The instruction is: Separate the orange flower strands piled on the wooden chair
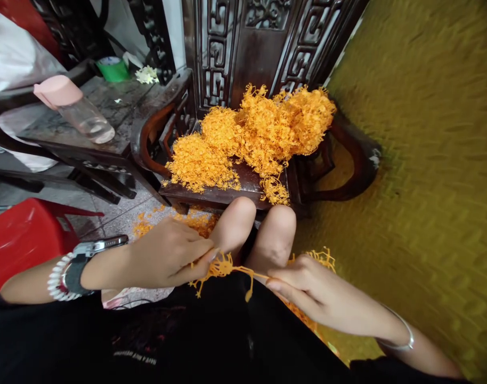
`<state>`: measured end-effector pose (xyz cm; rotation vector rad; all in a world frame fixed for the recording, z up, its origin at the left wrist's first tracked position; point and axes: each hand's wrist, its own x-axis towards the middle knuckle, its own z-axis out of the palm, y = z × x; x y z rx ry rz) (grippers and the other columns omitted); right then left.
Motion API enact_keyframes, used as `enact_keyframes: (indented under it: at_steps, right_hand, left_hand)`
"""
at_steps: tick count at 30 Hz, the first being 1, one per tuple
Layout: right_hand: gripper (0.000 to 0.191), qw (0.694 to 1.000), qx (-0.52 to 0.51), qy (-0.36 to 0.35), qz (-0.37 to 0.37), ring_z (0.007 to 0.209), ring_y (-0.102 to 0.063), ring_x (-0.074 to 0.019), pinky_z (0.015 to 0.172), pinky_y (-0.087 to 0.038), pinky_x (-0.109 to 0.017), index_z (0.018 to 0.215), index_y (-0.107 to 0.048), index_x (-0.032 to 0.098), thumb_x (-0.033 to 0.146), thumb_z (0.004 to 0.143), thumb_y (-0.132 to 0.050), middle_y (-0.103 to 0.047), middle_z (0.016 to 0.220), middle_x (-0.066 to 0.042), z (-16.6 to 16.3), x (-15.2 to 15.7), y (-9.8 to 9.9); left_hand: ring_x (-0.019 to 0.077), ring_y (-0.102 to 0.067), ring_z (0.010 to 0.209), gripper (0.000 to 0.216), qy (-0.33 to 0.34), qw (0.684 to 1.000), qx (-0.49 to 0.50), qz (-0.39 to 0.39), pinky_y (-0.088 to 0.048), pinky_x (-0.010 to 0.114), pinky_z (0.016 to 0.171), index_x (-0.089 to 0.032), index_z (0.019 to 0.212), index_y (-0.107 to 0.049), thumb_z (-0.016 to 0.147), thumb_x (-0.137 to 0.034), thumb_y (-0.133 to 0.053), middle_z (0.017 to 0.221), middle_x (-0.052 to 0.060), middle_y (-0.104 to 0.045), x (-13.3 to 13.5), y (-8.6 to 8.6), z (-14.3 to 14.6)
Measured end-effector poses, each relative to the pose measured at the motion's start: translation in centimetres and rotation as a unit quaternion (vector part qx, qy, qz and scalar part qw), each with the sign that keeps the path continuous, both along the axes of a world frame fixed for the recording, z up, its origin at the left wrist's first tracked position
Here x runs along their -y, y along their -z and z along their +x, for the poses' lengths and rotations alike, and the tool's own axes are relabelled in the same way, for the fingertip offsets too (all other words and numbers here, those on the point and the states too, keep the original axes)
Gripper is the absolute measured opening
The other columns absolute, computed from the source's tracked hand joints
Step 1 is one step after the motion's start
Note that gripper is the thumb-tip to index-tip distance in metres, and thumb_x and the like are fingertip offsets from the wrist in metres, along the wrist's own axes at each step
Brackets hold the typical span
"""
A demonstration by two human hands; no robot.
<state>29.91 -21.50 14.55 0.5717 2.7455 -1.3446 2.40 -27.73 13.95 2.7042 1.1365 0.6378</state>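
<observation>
Left hand (pixel 189 256) and right hand (pixel 309 288), both pinched closed, hold a frilly orange plant-like cluster (pixel 224 265), lower centre, presumably light, pliant, easily torn, and best gripped by its thin stem (pixel 259 274).

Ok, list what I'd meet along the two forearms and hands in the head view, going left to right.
White beaded bracelet → wristwatch → left hand → orange flower sprig → right hand → silver bangle.
</observation>
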Motion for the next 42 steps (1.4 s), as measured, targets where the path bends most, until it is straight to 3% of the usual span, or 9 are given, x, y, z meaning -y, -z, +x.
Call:
enact_keyframes:
  at_steps: [11, 15, 17, 23, 27, 31, 35, 38, 42]
  right_hand:
    - [0.032, 0.999, 0.016, 0.029, 0.030, 0.051, -0.044, -0.0077, 0.053, -0.032, -0.022, 0.070, -0.050, 0.018, 0.031, 0.097, -0.039, -0.047, 0.058, 0.003, 3.6, -0.3, -0.2]
    - [0.043, 0.976, 0.002, 0.200, 0.088, 0.047, -0.044, -0.0095, 0.051, -0.034, -0.023, 0.061, -0.047, 0.019, 0.037, 0.098, -0.034, -0.045, 0.053, 0.002, 7.3, -1.7, -0.2]
    - [0.046, 0.962, 0.004, 0.265, 0.072, 0.045, -0.040, -0.0095, 0.050, -0.034, -0.024, 0.058, -0.043, 0.019, 0.039, 0.098, -0.032, -0.041, 0.051, 0.003, 8.0, -2.5, 0.6]
    - [0.050, 0.958, -0.057, 0.281, -0.030, 0.050, -0.035, -0.0098, 0.051, -0.030, -0.025, 0.060, -0.046, 0.018, 0.049, 0.096, -0.032, -0.037, 0.054, 0.003, 5.4, -4.7, 4.3]
    - [0.046, 0.929, -0.138, 0.334, -0.083, 0.051, -0.031, -0.0095, 0.051, -0.026, -0.025, 0.070, -0.053, 0.016, 0.050, 0.095, -0.035, -0.035, 0.055, 0.004, 4.3, -5.7, 6.0]
    - [0.038, 0.894, -0.203, 0.373, -0.143, 0.048, -0.022, -0.0084, 0.050, -0.022, -0.025, 0.084, -0.051, 0.016, 0.049, 0.095, -0.037, -0.028, 0.051, 0.008, 3.7, -6.0, 7.5]
    - [0.033, 0.882, -0.224, 0.375, -0.175, 0.045, -0.018, -0.0074, 0.049, -0.019, -0.024, 0.086, -0.049, 0.017, 0.046, 0.095, -0.037, -0.026, 0.049, 0.010, 3.0, -6.3, 8.4]
    - [0.033, 0.895, -0.211, 0.359, -0.161, 0.046, -0.021, -0.0074, 0.049, -0.020, -0.023, 0.084, -0.050, 0.016, 0.045, 0.095, -0.039, -0.027, 0.050, 0.010, 2.2, -6.8, 8.2]
    - [0.036, 0.929, -0.178, 0.316, -0.071, 0.051, -0.031, -0.0081, 0.052, -0.026, -0.023, 0.077, -0.054, 0.015, 0.043, 0.095, -0.041, -0.036, 0.056, 0.005, 0.7, -7.6, 7.0]
  left_hand:
    - [0.0049, -0.029, 0.041, 0.037, -0.014, 0.971, 0.094, -0.220, -0.024, 0.022, 0.045, -0.017, 0.058, -0.037, 0.094, -0.027, -0.040, 0.048, -0.006, -0.033, -0.7, -0.3, -0.9]
    - [0.0051, -0.021, 0.041, 0.043, -0.296, 0.908, 0.243, -0.170, -0.017, 0.021, 0.040, -0.019, 0.058, -0.032, 0.094, -0.040, -0.041, 0.047, -0.007, -0.025, -2.8, -0.6, -6.6]
    - [0.0047, -0.025, 0.045, 0.044, -0.390, 0.884, 0.225, -0.125, -0.019, 0.020, 0.042, -0.018, 0.059, -0.032, 0.094, -0.043, -0.040, 0.049, -0.006, -0.028, -5.2, 0.1, -8.9]
    - [0.0034, -0.044, 0.065, 0.040, -0.298, 0.949, 0.076, -0.065, -0.037, 0.016, 0.062, -0.011, 0.090, -0.050, 0.098, -0.042, -0.027, 0.070, -0.006, -0.045, -15.0, 7.1, -7.8]
    - [0.0081, -0.049, 0.077, 0.040, -0.330, 0.943, 0.048, -0.010, -0.040, 0.022, 0.073, -0.008, 0.092, -0.049, 0.100, -0.039, -0.024, 0.083, 0.002, -0.054, -19.9, 11.7, -6.1]
    - [0.0249, -0.046, 0.113, 0.028, -0.358, 0.933, 0.036, -0.010, -0.030, 0.045, 0.099, -0.005, 0.102, -0.053, 0.097, -0.025, -0.035, 0.116, 0.020, -0.055, -21.6, 14.5, -5.5]
    - [0.0359, -0.008, 0.142, 0.049, -0.395, 0.918, -0.016, -0.038, -0.002, 0.060, 0.110, -0.013, 0.135, -0.042, 0.091, -0.033, -0.047, 0.154, 0.019, -0.019, -21.1, 14.1, -3.9]
    - [0.0363, 0.000, 0.144, 0.065, -0.369, 0.927, 0.062, -0.016, -0.006, 0.058, 0.112, -0.015, 0.142, -0.035, 0.089, -0.049, -0.048, 0.156, 0.018, -0.011, -19.8, 11.4, -1.3]
    - [0.0267, -0.039, 0.132, 0.069, -0.084, 0.952, 0.248, -0.159, -0.039, 0.043, 0.103, -0.019, 0.143, -0.026, 0.088, -0.058, -0.042, 0.145, 0.019, -0.037, -16.7, 7.4, 3.7]
